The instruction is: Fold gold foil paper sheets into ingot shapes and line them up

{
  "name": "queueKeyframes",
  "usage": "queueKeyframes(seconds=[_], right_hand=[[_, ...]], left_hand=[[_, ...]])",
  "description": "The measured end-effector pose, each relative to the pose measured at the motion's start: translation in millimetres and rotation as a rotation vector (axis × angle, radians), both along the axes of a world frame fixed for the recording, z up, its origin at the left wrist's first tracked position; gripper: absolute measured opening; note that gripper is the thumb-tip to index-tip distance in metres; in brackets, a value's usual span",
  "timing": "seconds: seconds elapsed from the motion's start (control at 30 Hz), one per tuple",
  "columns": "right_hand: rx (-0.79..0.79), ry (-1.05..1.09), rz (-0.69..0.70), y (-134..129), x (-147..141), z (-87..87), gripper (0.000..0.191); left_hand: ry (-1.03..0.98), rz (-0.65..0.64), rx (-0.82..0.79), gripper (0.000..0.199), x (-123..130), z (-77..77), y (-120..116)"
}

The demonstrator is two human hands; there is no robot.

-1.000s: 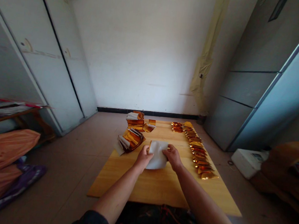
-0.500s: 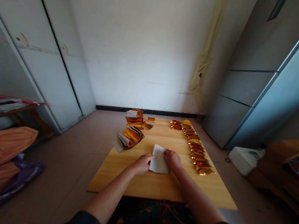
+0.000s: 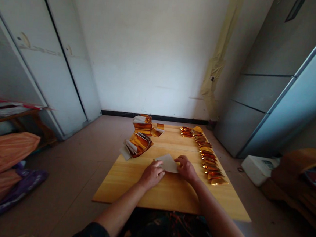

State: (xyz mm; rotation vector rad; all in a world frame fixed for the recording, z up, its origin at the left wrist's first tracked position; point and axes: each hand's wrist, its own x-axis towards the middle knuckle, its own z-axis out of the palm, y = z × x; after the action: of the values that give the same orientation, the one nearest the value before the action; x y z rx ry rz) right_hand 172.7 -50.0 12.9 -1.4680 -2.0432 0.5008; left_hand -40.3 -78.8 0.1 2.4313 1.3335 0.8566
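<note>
A pale paper sheet (image 3: 168, 163) lies on the wooden table (image 3: 167, 197) between my hands. My left hand (image 3: 152, 172) has its curled fingers closed on the sheet's left edge. At the right edge, my right hand (image 3: 185, 167) pinches the paper with bent fingers. Stacks of gold foil paper with pale backs (image 3: 139, 144) stand at the table's left side. Folded gold foil pieces (image 3: 210, 158) form a long row along the right side, with a small cluster (image 3: 186, 132) at its far end.
A grey fridge (image 3: 254, 90) stands at the right, with a white box (image 3: 257, 169) on the floor near a wooden chair (image 3: 293, 178). At the left are cabinets (image 3: 60, 65) and orange and purple bags (image 3: 5, 153).
The sheet has turned and now looks shorter from front to back. My left hand has shifted slightly, its back more visible. My right hand has moved a little to the right.
</note>
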Motion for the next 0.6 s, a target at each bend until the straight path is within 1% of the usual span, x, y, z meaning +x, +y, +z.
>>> queueKeyframes(seconds=[0.03,0.07,0.1,0.17,0.2,0.23,0.27,0.33,0.37,0.43,0.5,0.6], right_hand=[[-0.007,0.114,0.089,-1.9,7.2,-2.7,0.040],[-0.046,0.209,0.170,-4.4,14.3,-4.9,0.042],[-0.123,0.287,0.233,-7.3,20.6,-6.6,0.046],[-0.283,0.404,0.280,-12.6,28.7,-8.9,0.054],[-0.330,0.436,0.276,-14.3,29.8,-9.5,0.055],[-0.345,0.451,0.259,-15.0,28.7,-9.7,0.052],[-0.332,0.450,0.234,-14.5,25.8,-9.7,0.047],[-0.254,0.420,0.184,-10.4,15.8,-8.6,0.031],[-0.222,0.399,0.168,-7.2,9.8,-7.5,0.026],[-0.162,0.370,0.146,-0.2,-1.7,-4.1,0.023],[-0.106,0.322,0.118,5.9,-11.3,0.2,0.021],[-0.047,0.141,0.031,12.6,-22.0,7.3,0.017]], left_hand=[[-0.008,-0.014,0.001,0.018,-0.1,-1.0,1.9],[-0.019,-0.022,-0.001,0.018,0.0,-2.0,3.9],[-0.033,-0.023,-0.005,0.019,0.2,-2.6,6.1],[-0.050,-0.005,-0.019,0.022,1.4,-2.7,9.9],[-0.050,0.014,-0.028,0.025,2.2,-2.2,11.4],[-0.045,0.041,-0.044,0.027,2.9,-1.3,12.7],[-0.037,0.074,-0.068,0.028,3.4,-0.2,13.8],[-0.022,0.146,-0.136,0.029,3.6,2.1,15.4],[-0.018,0.177,-0.174,0.029,3.0,3.1,16.2],[-0.023,0.214,-0.239,0.027,0.9,4.7,17.6],[-0.047,0.229,-0.269,0.024,-2.0,5.9,19.4],[-0.133,0.273,-0.283,0.013,-5.7,8.0,23.6]])
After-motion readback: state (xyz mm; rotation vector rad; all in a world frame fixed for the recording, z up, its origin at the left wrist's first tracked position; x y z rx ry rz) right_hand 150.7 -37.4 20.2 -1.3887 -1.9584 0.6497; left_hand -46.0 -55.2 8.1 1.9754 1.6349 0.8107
